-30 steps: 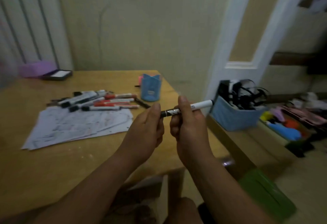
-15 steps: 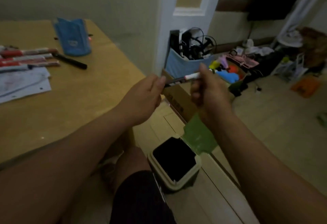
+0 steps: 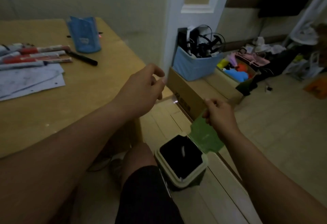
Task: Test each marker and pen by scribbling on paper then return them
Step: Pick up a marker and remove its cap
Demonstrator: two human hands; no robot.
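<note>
Several markers and pens [image 3: 40,54] lie in a row at the wooden table's [image 3: 53,114] left side, above a stack of scribbled paper [image 3: 30,80]. A black pen [image 3: 83,58] lies beside the blue pen holder [image 3: 85,35]. My left hand [image 3: 143,87] hovers past the table's right edge, fingers relaxed and holding nothing. My right hand [image 3: 219,115] hangs above the open waste bin [image 3: 187,181], fingers loosely curled and nothing in them. A pale blurred streak, apparently the white marker [image 3: 183,151], shows inside the bin's dark opening.
The bin's green lid [image 3: 205,137] stands raised behind it. A cardboard box [image 3: 187,91] carries a blue basket [image 3: 192,66] of cables beside a white door frame [image 3: 175,20]. Toys and clutter [image 3: 247,68] cover the floor at right. My knee [image 3: 141,154] is below.
Both hands held the white marker between them earlier. Now neither holds it, and a pale streak shows in the bin. My right hand dropped lower, over the bin.
</note>
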